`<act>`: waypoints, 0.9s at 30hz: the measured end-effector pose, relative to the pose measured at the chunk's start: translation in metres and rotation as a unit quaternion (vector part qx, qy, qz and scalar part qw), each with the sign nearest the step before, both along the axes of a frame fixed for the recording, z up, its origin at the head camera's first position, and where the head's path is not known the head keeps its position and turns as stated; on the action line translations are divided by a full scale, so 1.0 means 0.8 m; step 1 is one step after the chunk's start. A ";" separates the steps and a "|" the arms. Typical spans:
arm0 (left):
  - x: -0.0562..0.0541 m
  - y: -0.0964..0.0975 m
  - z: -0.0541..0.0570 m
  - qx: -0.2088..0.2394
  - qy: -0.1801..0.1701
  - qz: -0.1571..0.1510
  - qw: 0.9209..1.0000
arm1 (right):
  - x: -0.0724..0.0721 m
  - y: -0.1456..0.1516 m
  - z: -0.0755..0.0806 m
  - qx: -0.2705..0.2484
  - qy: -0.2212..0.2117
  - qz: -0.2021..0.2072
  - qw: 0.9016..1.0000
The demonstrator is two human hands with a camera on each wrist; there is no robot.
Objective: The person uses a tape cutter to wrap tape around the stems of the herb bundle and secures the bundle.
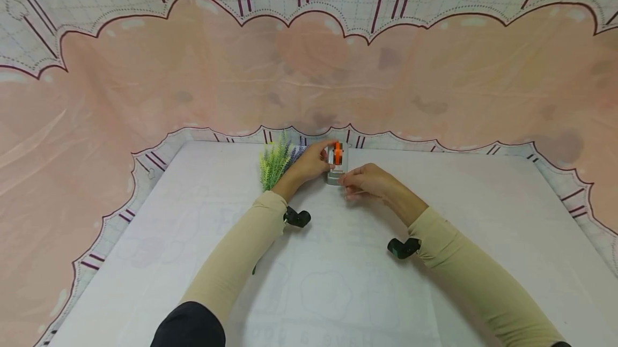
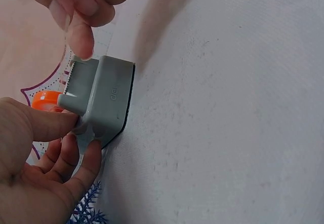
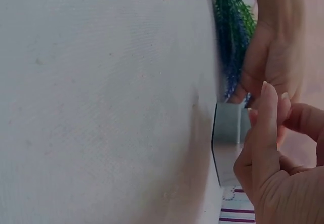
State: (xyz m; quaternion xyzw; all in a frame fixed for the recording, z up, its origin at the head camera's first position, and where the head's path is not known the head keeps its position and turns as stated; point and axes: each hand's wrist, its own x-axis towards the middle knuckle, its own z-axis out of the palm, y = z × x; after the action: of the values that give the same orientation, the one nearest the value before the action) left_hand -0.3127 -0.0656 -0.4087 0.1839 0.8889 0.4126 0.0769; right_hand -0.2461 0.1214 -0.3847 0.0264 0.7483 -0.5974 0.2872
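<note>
tape dispenser [image 2: 112, 92] in grey stands at the far edge of the white table [image 1: 338, 282], near the middle, with an orange roll [image 1: 338, 153] mounted in it. the left hand [image 1: 311, 162] grips it from the side, thumb near the roll and the other fingers curled in against the body. the right hand [image 1: 369, 179] is close to the toothed cutting edge [image 2: 70, 77], its fingers bent and thumb and fingertip brought together, pinching what looks like clear tape [image 2: 64, 51], faint in the left wrist view. just beside the left hand lie yellow-green sprigs [image 1: 274, 164] and purple sprigs [image 1: 295, 155]. both forearms wear beige sleeves [image 1: 241, 256]; beyond the table hangs a peach cloth [image 1: 309, 84] with scalloped dark outlines.
</note>
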 end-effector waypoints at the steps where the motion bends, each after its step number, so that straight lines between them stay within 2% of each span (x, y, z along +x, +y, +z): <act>1: 0.000 0.000 0.000 0.001 0.000 0.000 1.000 | 0.000 0.000 0.001 0.010 0.007 0.003 1.000; 5: -0.001 -0.001 -0.001 0.002 0.003 -0.002 1.000 | 0.000 0.001 0.003 0.024 0.021 0.018 0.999; 13: -0.001 -0.001 -0.002 -0.006 0.009 -0.003 1.000 | 0.000 0.007 0.007 -0.066 -0.030 0.007 0.997; 21: -0.004 -0.002 -0.004 -0.003 0.012 -0.007 1.000 | 0.007 0.004 0.005 -0.091 -0.037 -0.006 0.995; 27: -0.004 -0.002 -0.003 0.000 0.007 -0.006 1.000 | 0.012 0.004 0.003 -0.130 -0.041 0.007 0.991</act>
State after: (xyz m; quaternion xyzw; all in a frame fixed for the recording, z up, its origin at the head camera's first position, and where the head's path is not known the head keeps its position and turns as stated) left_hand -0.3156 -0.0668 -0.4109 0.1920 0.8882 0.4109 0.0733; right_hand -0.2363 0.1245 -0.3821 0.0079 0.6521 -0.6859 0.3227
